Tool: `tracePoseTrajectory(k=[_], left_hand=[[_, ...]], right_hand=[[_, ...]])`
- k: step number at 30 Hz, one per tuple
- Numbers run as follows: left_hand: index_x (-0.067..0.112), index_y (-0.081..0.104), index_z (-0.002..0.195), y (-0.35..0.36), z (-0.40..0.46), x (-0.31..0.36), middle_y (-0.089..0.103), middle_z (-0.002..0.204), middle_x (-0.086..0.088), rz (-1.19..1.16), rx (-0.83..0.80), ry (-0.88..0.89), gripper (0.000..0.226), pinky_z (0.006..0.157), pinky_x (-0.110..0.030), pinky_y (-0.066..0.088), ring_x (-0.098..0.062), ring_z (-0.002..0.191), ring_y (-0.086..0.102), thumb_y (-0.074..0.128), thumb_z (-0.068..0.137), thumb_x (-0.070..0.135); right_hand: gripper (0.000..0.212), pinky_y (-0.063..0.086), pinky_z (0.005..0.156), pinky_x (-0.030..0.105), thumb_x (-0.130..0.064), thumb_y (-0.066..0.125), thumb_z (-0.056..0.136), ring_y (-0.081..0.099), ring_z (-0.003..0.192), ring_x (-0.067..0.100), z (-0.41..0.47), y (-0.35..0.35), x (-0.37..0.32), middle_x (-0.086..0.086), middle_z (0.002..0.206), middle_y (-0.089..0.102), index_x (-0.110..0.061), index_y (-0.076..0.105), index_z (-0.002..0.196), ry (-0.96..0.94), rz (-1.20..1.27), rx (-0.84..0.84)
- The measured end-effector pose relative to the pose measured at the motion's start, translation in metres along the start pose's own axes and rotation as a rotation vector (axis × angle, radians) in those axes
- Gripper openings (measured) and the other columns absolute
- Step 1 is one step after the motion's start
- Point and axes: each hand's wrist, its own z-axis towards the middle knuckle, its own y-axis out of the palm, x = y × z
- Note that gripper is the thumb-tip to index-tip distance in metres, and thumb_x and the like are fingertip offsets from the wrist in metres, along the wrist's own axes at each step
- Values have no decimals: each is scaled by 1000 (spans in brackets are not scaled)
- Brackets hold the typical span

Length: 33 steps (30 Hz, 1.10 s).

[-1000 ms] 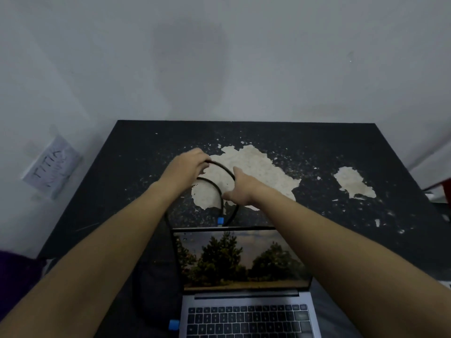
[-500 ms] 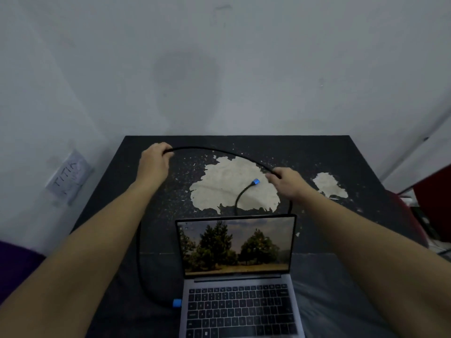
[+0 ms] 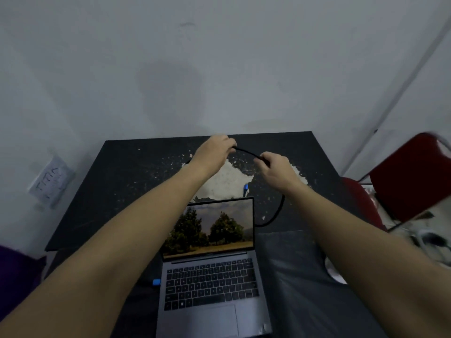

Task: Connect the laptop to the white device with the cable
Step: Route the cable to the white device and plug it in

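No containers in view; the black table (image 3: 122,181) carries only the open laptop (image 3: 212,272), the black cable (image 3: 277,213) and large pale patches (image 3: 227,184) where the surface has flaked. Versus half a second ago: the hands were wide apart then, left near the far left of the table, right over the patch; now they sit close together at the far middle edge, and the view has swung right, bringing a red chair (image 3: 410,176) into frame. Left hand (image 3: 214,152): fingers curled closed around the cable at its far end of the arc. Right hand (image 3: 274,167): fingers clenched on the cable just beside it, a short raised span of cable bridging the two. From the right hand the cable drops, loops around on the table right of the screen and ends in a free blue connector (image 3: 246,187) lying just behind the screen's top right corner. A second blue connector (image 3: 156,282) sits at the laptop's left edge, beside the keyboard; whether fully seated, cannot tell. White device not seen on the table.
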Motion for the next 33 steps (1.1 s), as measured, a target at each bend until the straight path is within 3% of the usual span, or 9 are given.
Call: tracePoseTrajectory(k=[3, 7, 11, 16, 20, 22, 27, 31, 33], left_hand=[[7, 68, 107, 2, 6, 8, 58, 103, -13, 47, 86, -123, 18, 80, -36, 44, -29, 98, 50, 57, 97, 18], [8, 66, 107, 10, 10, 21, 63, 100, -17, 62, 81, -285, 21, 78, -42, 45, -36, 89, 60, 50, 101, 20], [11, 63, 118, 34, 17, 46, 66, 115, -14, -176, 71, -499, 24, 72, -35, 47, -25, 90, 59, 48, 101, 16], [20, 16, 154, 86, 10, 118, 52, 139, -2, -452, -206, -579, 60, 91, -35, 46, -21, 113, 54, 45, 101, 23], [19, 49, 127, 130, -31, 178, 63, 117, -6, -483, -228, -571, 29, 77, -35, 46, -21, 93, 60, 40, 100, 28], [22, 63, 107, 150, -63, 197, 68, 110, -5, -569, -367, -540, 24, 77, -33, 46, -19, 96, 63, 41, 98, 18], [19, 57, 124, 178, -129, 231, 63, 122, 1, -833, -758, -384, 38, 94, -24, 47, -11, 112, 60, 59, 90, 3], [20, 67, 98, 190, -138, 251, 73, 101, -1, -727, -583, -320, 8, 89, -32, 50, -14, 95, 66, 62, 93, 22], [18, 65, 97, 190, -142, 252, 75, 95, 2, -756, -458, -392, 10, 82, -21, 48, -7, 91, 66, 55, 96, 18]], right_hand=[[34, 36, 51, 23, -31, 54, 100, 50, 57, 10, -33, -13, 39, -3, 64, 55, -14, 57, 71, 31, 47, 20], [33, 42, 65, 34, -35, 52, 101, 58, 69, 17, -81, -22, 93, 1, 72, 64, -12, 67, 83, 193, 142, -5], [27, 46, 77, 32, -32, 51, 101, 62, 80, 8, -128, -26, 124, -10, 81, 70, -17, 69, 87, 223, 304, 86], [32, 43, 70, 21, -40, 37, 102, 54, 71, -4, -160, -23, 127, -27, 71, 59, -29, 67, 97, 253, 489, 216], [29, 44, 74, 30, -34, 36, 103, 54, 76, 9, -174, -22, 135, -13, 78, 56, -30, 64, 102, 323, 626, 242], [28, 43, 70, 33, -30, 37, 104, 52, 72, 12, -178, -24, 140, -5, 77, 54, -29, 64, 99, 359, 682, 229], [25, 42, 51, 31, -31, 39, 97, 42, 50, 10, -180, -34, 143, -10, 58, 46, -20, 61, 97, 461, 969, 217], [25, 51, 67, 33, -28, 39, 98, 56, 60, 12, -176, -39, 135, -6, 64, 54, -16, 62, 97, 500, 1016, 153], [25, 50, 75, 36, -33, 44, 95, 59, 75, 17, -176, -47, 135, -3, 76, 61, -19, 65, 96, 540, 944, 127]])
